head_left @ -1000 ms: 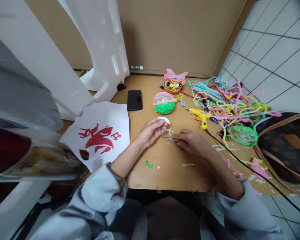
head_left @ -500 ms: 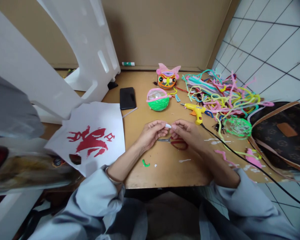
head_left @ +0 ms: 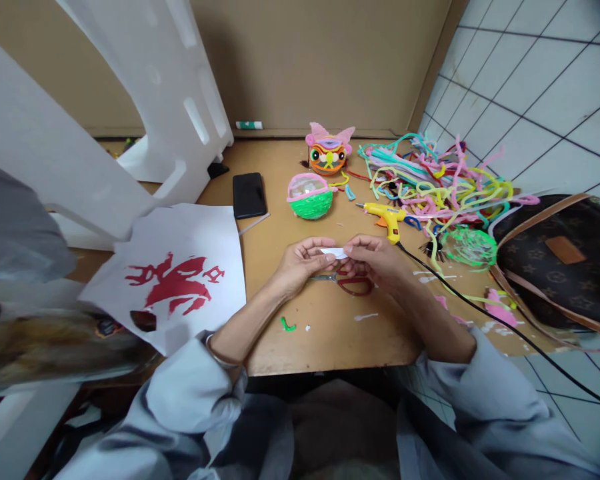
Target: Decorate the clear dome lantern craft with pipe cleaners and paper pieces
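Note:
A small white piece, perhaps folded paper (head_left: 335, 253), is pinched between my two hands above the table. My left hand (head_left: 303, 265) grips its left end and my right hand (head_left: 375, 259) its right end, both with fingers closed. Scissors with red handles (head_left: 355, 285) lie on the table just under my hands, partly hidden by my right fingers. Beyond my hands sits a green ball with a pink rim (head_left: 310, 197). Behind it stands a colourful lion-like head (head_left: 329, 153) with pink ears. To the right lies a yellow glue gun (head_left: 389, 219).
A tangle of pipe cleaners (head_left: 430, 173) covers the back right, beside a green-wound clear ball (head_left: 469, 247) and a brown handbag (head_left: 555, 253). The glue gun's black cord (head_left: 475, 310) runs off right. At left lie a black phone (head_left: 249, 195) and white paper with a red design (head_left: 205, 227).
The white piece shows wider between my fingers, and my hands are slightly farther apart. The whole view has shifted a little, with table objects appearing farther left.

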`<state>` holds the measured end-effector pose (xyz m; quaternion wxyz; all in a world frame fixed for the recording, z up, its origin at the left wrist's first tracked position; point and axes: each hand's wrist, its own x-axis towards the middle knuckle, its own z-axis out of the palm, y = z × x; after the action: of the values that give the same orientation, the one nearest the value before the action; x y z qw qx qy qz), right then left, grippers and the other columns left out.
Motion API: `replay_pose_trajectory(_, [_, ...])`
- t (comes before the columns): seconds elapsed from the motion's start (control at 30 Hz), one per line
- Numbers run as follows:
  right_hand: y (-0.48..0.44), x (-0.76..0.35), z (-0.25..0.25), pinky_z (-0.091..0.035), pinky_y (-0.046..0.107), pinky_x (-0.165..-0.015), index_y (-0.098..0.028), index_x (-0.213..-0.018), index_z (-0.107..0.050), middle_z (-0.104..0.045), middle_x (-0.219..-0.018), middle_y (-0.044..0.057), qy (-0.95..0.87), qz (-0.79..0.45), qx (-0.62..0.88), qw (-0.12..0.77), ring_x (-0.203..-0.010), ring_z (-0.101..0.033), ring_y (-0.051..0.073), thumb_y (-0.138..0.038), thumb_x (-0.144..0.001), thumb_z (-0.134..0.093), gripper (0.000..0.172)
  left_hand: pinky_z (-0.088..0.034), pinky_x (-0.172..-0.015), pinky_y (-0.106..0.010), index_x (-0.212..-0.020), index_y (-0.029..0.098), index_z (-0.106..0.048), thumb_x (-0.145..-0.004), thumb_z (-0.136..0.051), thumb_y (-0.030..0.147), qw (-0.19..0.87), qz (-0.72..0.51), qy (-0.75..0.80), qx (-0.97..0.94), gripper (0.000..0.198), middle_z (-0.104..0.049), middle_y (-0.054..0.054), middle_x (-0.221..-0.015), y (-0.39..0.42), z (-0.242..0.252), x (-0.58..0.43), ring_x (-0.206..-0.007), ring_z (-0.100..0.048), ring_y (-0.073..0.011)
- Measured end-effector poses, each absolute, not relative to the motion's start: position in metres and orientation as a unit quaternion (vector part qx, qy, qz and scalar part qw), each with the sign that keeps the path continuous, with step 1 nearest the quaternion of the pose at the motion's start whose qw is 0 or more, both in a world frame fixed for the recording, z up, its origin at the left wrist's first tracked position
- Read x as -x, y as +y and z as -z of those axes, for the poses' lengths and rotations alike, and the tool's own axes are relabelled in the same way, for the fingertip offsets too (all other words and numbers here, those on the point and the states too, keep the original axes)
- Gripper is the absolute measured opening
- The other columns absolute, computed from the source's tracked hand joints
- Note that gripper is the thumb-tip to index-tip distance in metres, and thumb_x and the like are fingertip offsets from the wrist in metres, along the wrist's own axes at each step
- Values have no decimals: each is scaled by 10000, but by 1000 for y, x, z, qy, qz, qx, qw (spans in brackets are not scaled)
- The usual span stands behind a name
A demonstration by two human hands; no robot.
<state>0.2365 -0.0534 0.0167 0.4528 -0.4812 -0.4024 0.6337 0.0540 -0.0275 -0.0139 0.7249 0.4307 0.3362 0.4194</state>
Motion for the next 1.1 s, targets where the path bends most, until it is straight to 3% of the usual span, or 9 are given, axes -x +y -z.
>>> replay_pose_trajectory(0.3, [-53, -238, -14, -496, 186, -499, -158, -688, -664, -674, -550, -3, -407, -642, 483, 434, -464, -594, 79, -472, -583, -902, 408, -541, -692, -258, -954, 143, -713, -515, -963, 346, 706, -424, 341, -452, 544, -756, -27, -796, -28, 13, -54, -639, -651, -106])
replay_pose_trajectory(0.77, [-53, -236, -15, -480, 200, -488, -168, -767, -707, -686, -564, -19, -438, -612, 490, 440, -470, -591, 87, -436, -492, -942, 450, -503, -609, -242, -832, 143, -737, -590, -903, 511, 683, -428, 358, -471, 471, -711, -24, -676, -26, 12, -54, -581, -622, -105])
replay_pose_trajectory(0.93, [-51, -239, -16, -445, 183, -455, -185, -738, -658, -682, -548, -28, -423, -600, 499, 461, -440, -577, 81, -441, -516, -920, 428, -479, -582, -235, -791, 154, -734, -628, -862, 466, 662, -456, 366, -468, 374, -697, -20, -646, -24, 7, -50, -564, -601, -107])
replay_pose_trajectory(1.1, [-48, -241, -13, -463, 204, -471, -199, -772, -626, -662, -558, -36, -431, -582, 485, 491, -458, -567, 86, -493, -557, -897, 453, -462, -566, -257, -731, 156, -729, -687, -725, 410, 660, -423, 354, -511, 259, -712, -57, -748, -24, 3, -47, -617, -599, -139])
